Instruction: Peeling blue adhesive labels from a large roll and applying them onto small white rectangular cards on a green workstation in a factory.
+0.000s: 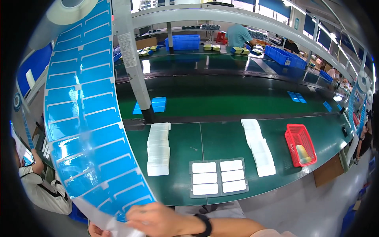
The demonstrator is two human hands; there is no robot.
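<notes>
A wide strip of blue film pieces (85, 106) hangs from a large roll (73, 11) at the upper left and runs down to my hands. At its lower end the white backing paper (92, 211) folds away from the blue pieces. My right hand (156, 221), with a black band on the wrist, is closed with curled fingers at the strip's bottom end, on the backing paper. My left hand (98, 230) shows only in part at the lower edge, its fingers closed at the backing paper's edge. What lies under my right fingers is hidden.
On the green table a clear tray (218, 189) holds several white rectangular cards. Fanned white stacks (158, 148) (258, 148) lie either side, and a red basket (292, 148) stands right. A grey post (132, 59) rises behind. Beyond runs a conveyor (221, 98) with blue pieces; co-workers sit around.
</notes>
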